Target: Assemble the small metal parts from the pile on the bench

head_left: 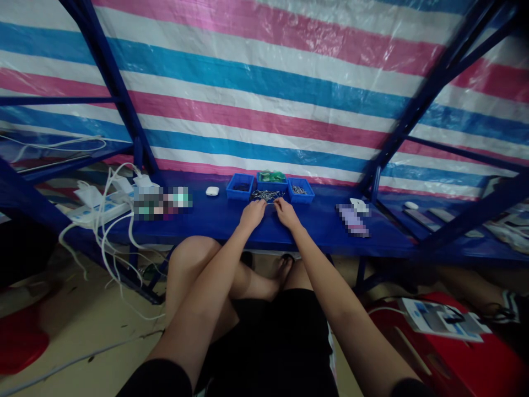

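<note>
Left hand [253, 213] and right hand [286, 213], grip unclear, touch metal parts [266, 195] lying at their fingertips.

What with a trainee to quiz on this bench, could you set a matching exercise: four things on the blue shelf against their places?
Things:
1. white case
2. power strip
3. pile of metal parts
4. bin with green contents

Places:
a. behind the pile, between the left blue bin and the right blue bin
b. at the far left end of the shelf
c. at the fingertips of the left hand and the right hand
d. lying alone, just left of the bins

Pairs: 1-d; 2-b; 3-c; 4-a.
</note>
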Available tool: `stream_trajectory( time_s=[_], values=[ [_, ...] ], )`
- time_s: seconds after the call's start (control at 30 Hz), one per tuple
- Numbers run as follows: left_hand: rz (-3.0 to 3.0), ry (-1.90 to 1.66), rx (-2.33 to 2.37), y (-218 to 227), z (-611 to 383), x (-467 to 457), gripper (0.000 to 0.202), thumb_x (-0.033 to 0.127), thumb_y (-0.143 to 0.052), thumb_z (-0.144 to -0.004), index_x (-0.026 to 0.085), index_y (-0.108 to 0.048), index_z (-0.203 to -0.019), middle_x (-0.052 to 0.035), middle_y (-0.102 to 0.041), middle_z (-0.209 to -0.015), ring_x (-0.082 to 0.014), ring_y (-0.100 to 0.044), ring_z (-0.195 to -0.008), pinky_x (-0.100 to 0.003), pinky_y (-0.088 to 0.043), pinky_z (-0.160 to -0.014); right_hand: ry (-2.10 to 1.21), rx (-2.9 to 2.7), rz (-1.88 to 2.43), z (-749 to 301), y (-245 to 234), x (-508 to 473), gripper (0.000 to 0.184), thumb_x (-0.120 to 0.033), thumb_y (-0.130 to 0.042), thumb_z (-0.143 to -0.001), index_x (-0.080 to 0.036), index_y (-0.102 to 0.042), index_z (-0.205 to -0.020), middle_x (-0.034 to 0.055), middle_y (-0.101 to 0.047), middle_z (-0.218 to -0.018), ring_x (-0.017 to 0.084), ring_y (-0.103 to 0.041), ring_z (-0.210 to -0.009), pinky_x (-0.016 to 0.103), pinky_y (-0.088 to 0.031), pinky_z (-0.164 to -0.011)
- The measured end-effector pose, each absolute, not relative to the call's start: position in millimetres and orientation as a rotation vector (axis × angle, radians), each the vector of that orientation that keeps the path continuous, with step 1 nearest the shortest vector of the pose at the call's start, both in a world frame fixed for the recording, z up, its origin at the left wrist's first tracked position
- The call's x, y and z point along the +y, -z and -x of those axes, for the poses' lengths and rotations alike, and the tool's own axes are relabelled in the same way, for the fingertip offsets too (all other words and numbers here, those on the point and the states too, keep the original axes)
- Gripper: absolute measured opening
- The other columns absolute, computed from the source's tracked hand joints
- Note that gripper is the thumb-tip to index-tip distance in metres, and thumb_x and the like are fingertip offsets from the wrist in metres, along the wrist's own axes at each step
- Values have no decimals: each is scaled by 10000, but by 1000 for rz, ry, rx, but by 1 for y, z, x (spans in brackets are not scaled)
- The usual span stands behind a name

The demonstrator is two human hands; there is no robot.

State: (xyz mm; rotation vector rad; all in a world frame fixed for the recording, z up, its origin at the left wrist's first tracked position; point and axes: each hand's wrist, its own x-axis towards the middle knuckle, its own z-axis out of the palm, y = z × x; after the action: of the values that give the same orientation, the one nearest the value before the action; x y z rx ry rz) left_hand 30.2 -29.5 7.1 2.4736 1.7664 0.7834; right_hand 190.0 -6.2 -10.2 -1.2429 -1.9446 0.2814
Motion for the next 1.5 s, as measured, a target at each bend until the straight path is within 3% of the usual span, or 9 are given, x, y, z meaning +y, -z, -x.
stream_trajectory(
  time_s=[0.3, 0.53, 0.8, 0.9, 0.97, 1.1, 1.17, 1.3, 1.5],
  values=[
    [-2470, -814, 1765, -8, -31, -31, 311, 320, -292, -931, 197, -549, -1056, -83, -613, -1002, -182, -552, -970, -259, -418, -790, -264, -2000, 1239, -190, 9, -6, 193, -236, -366, -870, -184, -551, -866, 60, -604, -839, 170, -547, -787, 286, -412, -768],
    [-2492, -773, 1781, -7, -30, -28, 314, 292, -273, -936, 195, -551, -1044, -85, -627, -974, -184, -568, -947, -267, -417, -793, -267, -1944, 1179, -189, 9, -8, 194, -201, -413, -811, -185, -533, -962, 60, -597, -934, 167, -549, -835, 293, -426, -796],
    [-2432, -791, 1866, -6, -30, -29, 316, 322, -287, -930, 183, -520, -1092, -105, -632, -1013, -203, -568, -960, -290, -410, -805, -240, -1945, 1177, -190, 4, -13, 173, -169, -422, -745, -187, -586, -798, 34, -600, -822, 162, -547, -785, 286, -431, -785],
    [-2391, -835, 1892, -7, -31, -30, 330, 342, -308, -922, 175, -480, -1149, -115, -631, -1016, -210, -571, -959, -302, -413, -809, -223, -1754, 1222, -194, 4, -10, 234, -190, -400, -773, -165, -602, -889, 68, -618, -900, 177, -564, -836, 310, -433, -833],
    [-2393, -818, 1883, -7, -31, -31, 315, 338, -332, -914, 173, -493, -1129, -118, -633, -1006, -219, -569, -965, -312, -415, -818, -208, -1608, 1271, -199, 5, -7, 329, -222, -398, -798, -143, -562, -1071, 108, -599, -1044, 188, -570, -885, 332, -431, -863],
    [-2411, -769, 1883, -8, -32, -32, 274, 286, -377, -895, 165, -518, -1095, -116, -632, -1010, -221, -553, -990, -315, -412, -846, -213, -1532, 1338, -204, 10, -1, 609, -302, -441, -819, -150, -266, -1382, 158, -396, -1347, 217, -539, -1048, 334, -457, -839],
    [-2427, -761, 1890, -7, -31, -31, 270, 267, -376, -891, 165, -520, -1096, -108, -631, -1007, -216, -549, -989, -311, -414, -845, -209, -1607, 1390, -203, 12, 0, 603, -305, -444, -825, -147, -281, -1384, 148, -422, -1333, 219, -517, -1093, 337, -451, -866],
    [-2486, -760, 1886, -4, -30, -29, 260, 241, -378, -881, 173, -524, -1085, -91, -629, -999, -211, -546, -972, -308, -420, -820, -105, -1915, 1492, -195, 14, -2, 446, -262, -436, -834, -137, -493, -1258, 119, -539, -1223, 213, -481, -1139, 352, -362, -999],
    [-2532, -730, 1890, -2, -30, -27, 243, 228, -383, -869, 171, -547, -1039, -86, -630, -981, -213, -545, -952, -304, -421, -794, 47, -2274, 1546, -183, 11, -7, 482, -387, -409, -879, -217, -414, -1331, 76, -392, -1387, 242, -321, -1283, 392, -310, -1033]
  ],
)
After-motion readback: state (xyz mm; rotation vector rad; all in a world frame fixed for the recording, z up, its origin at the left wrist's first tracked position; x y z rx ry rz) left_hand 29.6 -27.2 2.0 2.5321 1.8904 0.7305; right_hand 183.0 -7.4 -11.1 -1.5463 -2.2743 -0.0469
